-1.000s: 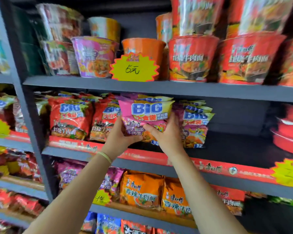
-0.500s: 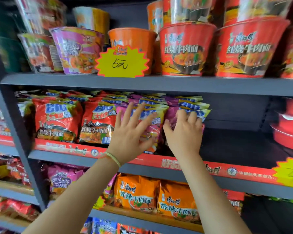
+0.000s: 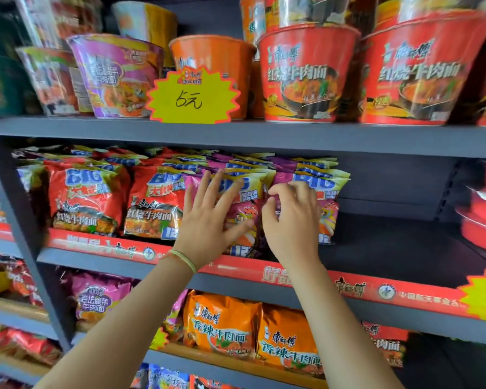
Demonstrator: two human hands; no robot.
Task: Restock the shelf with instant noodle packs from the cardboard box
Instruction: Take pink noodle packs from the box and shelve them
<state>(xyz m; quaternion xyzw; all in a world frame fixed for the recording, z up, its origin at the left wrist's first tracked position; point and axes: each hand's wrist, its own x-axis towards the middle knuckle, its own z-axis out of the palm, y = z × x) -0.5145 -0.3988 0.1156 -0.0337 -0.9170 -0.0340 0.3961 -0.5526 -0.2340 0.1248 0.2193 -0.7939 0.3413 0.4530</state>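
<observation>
On the middle shelf (image 3: 390,248), rows of pink "BIG" noodle packs stand upright beside red ones (image 3: 84,197). My left hand (image 3: 208,220), fingers spread and straight, presses flat on the front pink pack (image 3: 237,217) of the left pink row. My right hand (image 3: 291,220) is just to its right. Its fingers and thumb are curled at the left edge of the front pack (image 3: 327,217) of the neighbouring pink row, seemingly pinching it. The cardboard box is out of view.
Bare dark shelf lies right of the pink packs, with red bowls (image 3: 483,214) at the far right. Cup noodles (image 3: 306,74) and a yellow price tag (image 3: 192,95) sit on the shelf above. Orange packs (image 3: 222,324) fill the shelf below. A grey upright (image 3: 20,220) stands at left.
A second ago both hands held one pink pack in front of the shelf. That pack now stands in the row; my left hand lies flat on it and my right fingers have curled.
</observation>
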